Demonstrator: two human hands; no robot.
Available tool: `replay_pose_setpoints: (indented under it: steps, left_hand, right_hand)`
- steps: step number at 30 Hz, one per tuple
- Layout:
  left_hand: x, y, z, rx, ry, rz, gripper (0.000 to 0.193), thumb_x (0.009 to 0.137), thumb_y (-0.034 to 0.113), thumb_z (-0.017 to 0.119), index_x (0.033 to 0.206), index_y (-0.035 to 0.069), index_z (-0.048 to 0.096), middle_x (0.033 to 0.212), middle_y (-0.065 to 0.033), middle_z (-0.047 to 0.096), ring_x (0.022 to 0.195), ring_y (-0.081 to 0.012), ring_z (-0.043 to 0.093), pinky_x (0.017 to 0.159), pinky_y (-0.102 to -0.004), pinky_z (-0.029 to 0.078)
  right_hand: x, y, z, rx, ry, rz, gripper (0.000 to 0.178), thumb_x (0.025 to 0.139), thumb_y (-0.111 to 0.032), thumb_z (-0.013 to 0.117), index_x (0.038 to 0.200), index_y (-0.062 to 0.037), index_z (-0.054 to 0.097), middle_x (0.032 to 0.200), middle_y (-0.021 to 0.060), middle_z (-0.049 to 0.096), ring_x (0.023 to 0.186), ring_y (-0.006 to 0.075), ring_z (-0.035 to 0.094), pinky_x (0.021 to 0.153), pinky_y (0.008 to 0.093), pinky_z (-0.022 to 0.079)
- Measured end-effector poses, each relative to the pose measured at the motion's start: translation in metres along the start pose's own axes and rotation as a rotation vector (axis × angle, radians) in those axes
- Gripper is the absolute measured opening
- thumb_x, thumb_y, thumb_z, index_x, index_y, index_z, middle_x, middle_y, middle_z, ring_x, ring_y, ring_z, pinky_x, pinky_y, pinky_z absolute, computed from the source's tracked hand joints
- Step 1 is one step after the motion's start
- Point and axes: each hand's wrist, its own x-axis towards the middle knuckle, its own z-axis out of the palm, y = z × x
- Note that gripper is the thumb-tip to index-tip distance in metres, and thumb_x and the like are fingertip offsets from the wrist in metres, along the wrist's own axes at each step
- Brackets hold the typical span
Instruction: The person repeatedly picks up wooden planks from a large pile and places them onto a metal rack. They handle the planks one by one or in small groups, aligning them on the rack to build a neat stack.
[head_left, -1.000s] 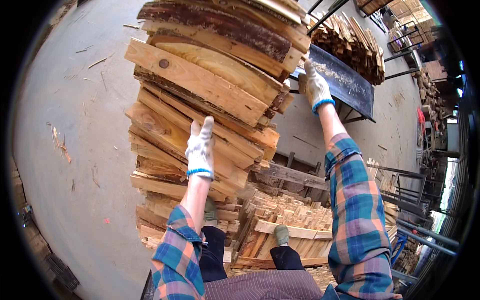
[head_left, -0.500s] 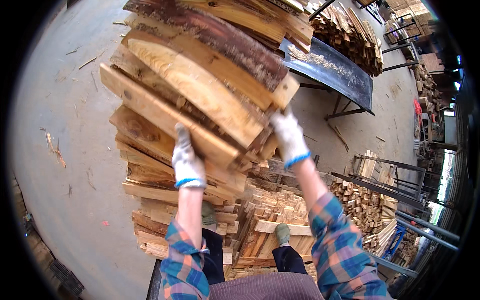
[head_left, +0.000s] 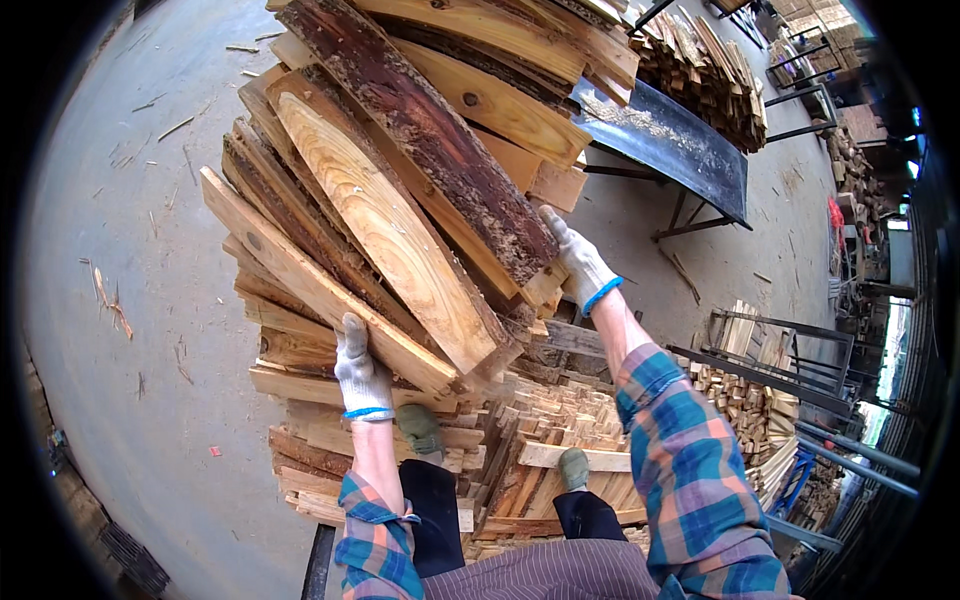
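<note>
A fanned bundle of rough wooden boards lies slanted between my gloved hands. My left hand (head_left: 360, 375) grips the near edge of the bundle at a pale narrow board (head_left: 320, 280), thumb on top and fingers hidden beneath. At the right end of the bundle my right hand (head_left: 582, 262) is closed against the board ends, its fingers partly hidden. A dark bark-covered board (head_left: 430, 130) lies on top, beside a light board with curved grain (head_left: 385, 220). Both hands wear white knit gloves with blue cuffs.
Under the bundle a stack of boards (head_left: 300, 350) runs toward my feet. My shoes stand on piled wood strips (head_left: 560, 420). Beyond the bundle is a dark metal table (head_left: 665, 145) with wood chips on it. More cut wood (head_left: 735, 400) and metal frames stand right.
The boards have shifted and spread in a fan, with the bark-covered one turned steeper. My left hand has come nearer to me; my right hand has moved slightly up.
</note>
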Motion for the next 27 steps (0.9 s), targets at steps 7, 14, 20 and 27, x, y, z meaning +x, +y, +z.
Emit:
replay_pose_setpoints:
  steps: [7, 14, 20, 27]
  left_hand:
    - [-0.044, 0.017, -0.008, 0.229, 0.058, 0.065, 0.095, 0.083, 0.062, 0.070, 0.142, -0.006, 0.042, 0.142, -0.0166, 0.048, 0.123, -0.0270, 0.049, 0.109, -0.0416, 0.040]
    - [-0.019, 0.006, -0.057, 0.039, -0.034, 0.033, 0.087, 0.090, 0.063, 0.059, 0.147, 0.001, 0.037, 0.148, -0.0117, 0.043, 0.131, -0.0263, 0.044, 0.115, -0.0410, 0.033]
    - [-0.012, -0.001, -0.061, 0.171, -0.007, 0.173, 0.086, 0.096, 0.064, 0.047, 0.151, 0.001, 0.029, 0.153, -0.0148, 0.033, 0.136, -0.0273, 0.039, 0.116, -0.0413, 0.033]
    - [-0.109, 0.021, -0.035, 0.099, 0.048, 0.046, 0.074, 0.096, 0.054, 0.056, 0.149, 0.006, 0.038, 0.146, -0.0147, 0.046, 0.126, -0.0262, 0.051, 0.110, -0.0432, 0.043]
  right_hand:
    - [-0.080, 0.040, 0.026, -0.042, -0.346, -0.023, 0.087, 0.091, -0.070, 0.051, 0.144, -0.0019, 0.046, 0.137, 0.0217, 0.056, 0.126, 0.0289, 0.053, 0.101, 0.0405, 0.045]
    - [-0.081, 0.026, 0.056, -0.379, -0.331, -0.073, 0.116, 0.076, -0.087, 0.048, 0.154, -0.0060, 0.026, 0.137, 0.0278, 0.052, 0.127, 0.0376, 0.052, 0.106, 0.0396, 0.039]
    - [-0.085, -0.014, 0.053, -0.602, -0.412, 0.109, 0.114, 0.073, -0.088, 0.052, 0.154, -0.0112, 0.030, 0.124, 0.0265, 0.063, 0.115, 0.0393, 0.062, 0.095, 0.0446, 0.047]
    - [-0.134, 0.029, 0.034, -0.401, -0.583, 0.027, 0.116, 0.077, -0.085, 0.047, 0.157, -0.0076, 0.016, 0.131, 0.0255, 0.055, 0.117, 0.0335, 0.055, 0.097, 0.0404, 0.044]
